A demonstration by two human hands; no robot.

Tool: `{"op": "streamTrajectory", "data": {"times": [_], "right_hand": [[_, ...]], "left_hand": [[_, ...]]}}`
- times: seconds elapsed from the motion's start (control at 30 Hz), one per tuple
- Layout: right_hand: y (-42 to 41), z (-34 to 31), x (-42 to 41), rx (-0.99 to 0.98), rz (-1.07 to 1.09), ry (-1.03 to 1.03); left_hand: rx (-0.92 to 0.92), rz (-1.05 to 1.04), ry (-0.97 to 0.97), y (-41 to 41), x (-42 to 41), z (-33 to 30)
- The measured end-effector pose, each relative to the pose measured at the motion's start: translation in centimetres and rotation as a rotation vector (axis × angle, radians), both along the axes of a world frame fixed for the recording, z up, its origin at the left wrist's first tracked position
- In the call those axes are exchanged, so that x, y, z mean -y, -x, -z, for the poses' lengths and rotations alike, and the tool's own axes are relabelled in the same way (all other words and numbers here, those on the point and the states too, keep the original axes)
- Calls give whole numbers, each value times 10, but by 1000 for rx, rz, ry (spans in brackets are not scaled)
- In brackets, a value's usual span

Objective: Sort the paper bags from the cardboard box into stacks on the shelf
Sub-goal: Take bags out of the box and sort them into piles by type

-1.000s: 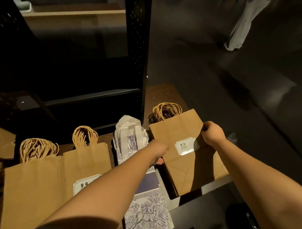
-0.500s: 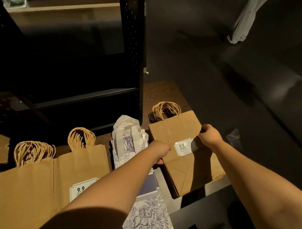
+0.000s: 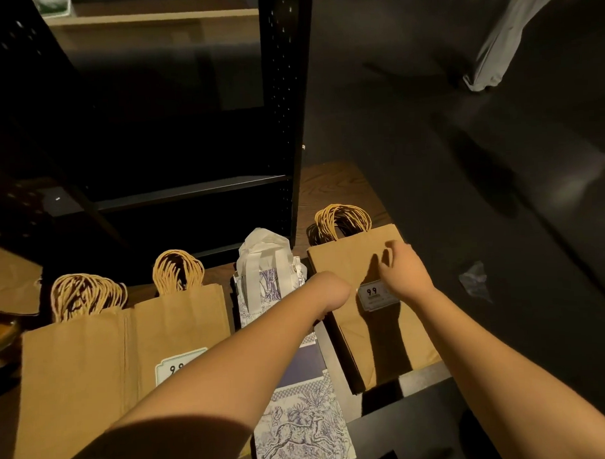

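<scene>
Now the left hand (image 3: 332, 293) grips the brown bag stack's (image 3: 366, 330) edge; right hand (image 3: 404, 274) hovers spread.

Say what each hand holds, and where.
Left hand grips the left edge of the rightmost brown paper bag stack; right hand holds nothing.

A dark wooden shelf (image 3: 330, 183) carries four stacks of flat paper bags side by side. Toward its left edge lies a brown stack (image 3: 69, 368) with twisted cord handles pointing to the back. Just beside it, overlapping its right side, lies a second brown stack (image 3: 180, 319) bearing a white "9.9" label. Next comes a stack of white bags printed in purple (image 3: 301, 432). At the right edge lies a third brown stack (image 3: 346, 258), its near end overhanging the front edge.
</scene>
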State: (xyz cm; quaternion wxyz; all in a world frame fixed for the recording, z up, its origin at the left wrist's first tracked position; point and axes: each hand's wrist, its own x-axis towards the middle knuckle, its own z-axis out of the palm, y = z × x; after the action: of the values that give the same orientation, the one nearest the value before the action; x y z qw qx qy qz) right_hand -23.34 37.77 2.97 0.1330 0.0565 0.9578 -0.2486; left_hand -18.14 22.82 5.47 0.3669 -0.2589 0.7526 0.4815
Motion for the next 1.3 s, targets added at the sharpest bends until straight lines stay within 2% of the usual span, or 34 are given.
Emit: {"op": "streamTrajectory", "data": {"times": [0.07, 0.13, 0.17, 0.23, 0.4, 0.6, 0.8, 0.93, 1.07, 1.3], "right_hand": [[-10, -7, 19, -70, -96, 26], [-20, -13, 42, -100, -166, 96], [-24, -16, 52, -95, -180, 139], [-31, -24, 72, -85, -203, 208], [-53, -43, 115, -86, -216, 423], [-97, -47, 174, 68, -219, 637], [-151, -43, 248, 208, -273, 686], [-185, -37, 285, 352, -287, 712], [-215, -34, 311, 466, -313, 693], [-237, -11, 363, 486, -260, 533]], "left_hand": [[-104, 230, 141, -4, 5, 1], [-154, 141, 159, -7, 18, -1], [-293, 192, 234, -11, 25, -4], [-412, 140, 326, -15, 42, -13], [-540, 39, 349, -41, 109, -27], [-581, -92, 277, -92, 184, -23], [-620, -204, 213, -152, 246, -22], [-658, -228, 272, -190, 281, -22], [-667, -190, 383, -223, 311, -8], [-588, -155, 392, -249, 338, 20]]}}
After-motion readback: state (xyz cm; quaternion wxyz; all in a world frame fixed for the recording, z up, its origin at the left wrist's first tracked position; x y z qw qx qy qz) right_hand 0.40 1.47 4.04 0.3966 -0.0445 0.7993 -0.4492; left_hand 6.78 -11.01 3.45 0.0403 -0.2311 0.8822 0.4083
